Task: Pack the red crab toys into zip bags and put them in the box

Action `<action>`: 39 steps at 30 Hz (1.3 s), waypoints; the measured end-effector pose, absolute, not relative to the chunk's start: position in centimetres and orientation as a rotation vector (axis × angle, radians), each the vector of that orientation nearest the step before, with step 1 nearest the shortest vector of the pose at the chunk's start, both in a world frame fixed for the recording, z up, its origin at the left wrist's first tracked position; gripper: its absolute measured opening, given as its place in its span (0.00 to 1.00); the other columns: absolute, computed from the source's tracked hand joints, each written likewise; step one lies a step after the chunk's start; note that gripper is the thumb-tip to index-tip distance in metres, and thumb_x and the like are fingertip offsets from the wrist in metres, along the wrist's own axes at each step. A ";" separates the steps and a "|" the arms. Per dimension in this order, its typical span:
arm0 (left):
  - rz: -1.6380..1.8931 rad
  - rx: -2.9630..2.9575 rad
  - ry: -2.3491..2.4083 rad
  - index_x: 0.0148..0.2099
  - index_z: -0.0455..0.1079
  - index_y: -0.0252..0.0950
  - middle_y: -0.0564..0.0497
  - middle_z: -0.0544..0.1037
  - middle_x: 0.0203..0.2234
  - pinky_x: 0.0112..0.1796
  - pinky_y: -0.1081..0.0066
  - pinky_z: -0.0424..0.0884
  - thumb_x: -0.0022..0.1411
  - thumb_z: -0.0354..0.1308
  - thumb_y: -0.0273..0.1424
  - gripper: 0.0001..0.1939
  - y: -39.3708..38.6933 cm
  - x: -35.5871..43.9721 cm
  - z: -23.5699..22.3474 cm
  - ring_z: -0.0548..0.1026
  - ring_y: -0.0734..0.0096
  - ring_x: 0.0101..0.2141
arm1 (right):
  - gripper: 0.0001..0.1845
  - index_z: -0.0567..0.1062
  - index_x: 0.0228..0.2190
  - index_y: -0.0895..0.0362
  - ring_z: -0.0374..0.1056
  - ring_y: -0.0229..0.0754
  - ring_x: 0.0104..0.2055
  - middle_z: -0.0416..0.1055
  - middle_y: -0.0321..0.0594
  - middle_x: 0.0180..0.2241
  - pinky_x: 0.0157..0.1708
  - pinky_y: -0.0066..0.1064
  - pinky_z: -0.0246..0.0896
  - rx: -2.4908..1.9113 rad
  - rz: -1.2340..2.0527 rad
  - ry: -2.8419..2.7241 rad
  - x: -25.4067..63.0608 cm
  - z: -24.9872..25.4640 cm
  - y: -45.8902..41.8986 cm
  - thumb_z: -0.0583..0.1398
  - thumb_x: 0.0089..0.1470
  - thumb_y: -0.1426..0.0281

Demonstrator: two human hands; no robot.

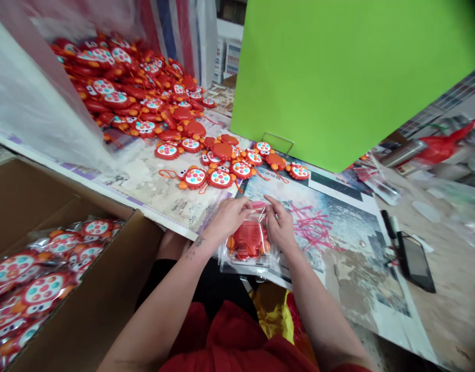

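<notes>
A red crab-shaped toy (250, 238) lies face down inside a clear plastic bag (243, 262) at the table's near edge, right in front of me. My left hand (233, 216) is closed at the bag's upper left, thumb and fingers pinching its top edge. On the upper right, my right hand (281, 223) has its curled fingers and thumb at the bag's opening, gripping the film. Beneath this bag are more flat clear bags. Pink strips (313, 227) are scattered just right of my right hand.
Loose crab toys (222, 178) spread ahead, leading back to a large heap (144, 93) at left. A cardboard box (106, 274) holds bagged toys. A green board (338, 77) stands at the back. At right lie a phone-like black device (415, 261) and a black-handled tool (388, 225).
</notes>
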State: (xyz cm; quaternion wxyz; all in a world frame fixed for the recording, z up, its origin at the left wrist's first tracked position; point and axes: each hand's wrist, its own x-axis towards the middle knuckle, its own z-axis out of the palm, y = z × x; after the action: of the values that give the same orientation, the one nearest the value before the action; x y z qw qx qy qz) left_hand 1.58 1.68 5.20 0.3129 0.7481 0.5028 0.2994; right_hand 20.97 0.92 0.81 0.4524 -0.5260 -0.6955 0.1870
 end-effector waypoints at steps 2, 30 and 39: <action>1.026 1.841 1.391 0.53 0.71 0.37 0.43 0.77 0.50 0.55 0.59 0.66 0.66 0.56 0.33 0.14 1.5 1.4 4.3 0.72 0.57 0.53 | 0.20 0.72 0.54 0.53 0.73 0.42 0.36 0.77 0.40 0.36 0.41 0.37 0.69 -1.274 0.474 -1.687 21.0 0.8 0.8 0.52 0.65 0.64; 1.046 1.560 1.092 0.49 0.77 0.35 0.46 0.82 0.44 0.51 0.64 0.70 0.62 0.52 0.25 0.16 1.8 0.3 -0.2 0.78 0.62 0.45 | 0.27 0.66 0.62 0.58 0.63 0.53 0.52 0.79 0.47 0.39 0.52 0.43 0.54 -1.233 -0.245 -2.563 15.0 4.1 2.9 0.54 0.62 0.75; 1.077 1.581 1.103 0.44 0.77 0.36 0.46 0.82 0.41 0.48 0.63 0.70 0.64 0.53 0.28 0.12 1.6 0.4 -0.5 0.78 0.59 0.42 | 0.27 0.66 0.62 0.53 0.63 0.54 0.51 0.77 0.47 0.36 0.52 0.45 0.55 -1.135 -0.168 -2.560 15.2 4.1 3.4 0.54 0.62 0.75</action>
State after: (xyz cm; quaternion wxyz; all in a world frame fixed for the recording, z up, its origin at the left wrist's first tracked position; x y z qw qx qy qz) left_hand 0.40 1.59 -0.52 0.4498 0.6395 0.4462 0.4355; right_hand 15.18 3.38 4.07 0.1673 -0.3988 -0.8997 -0.0592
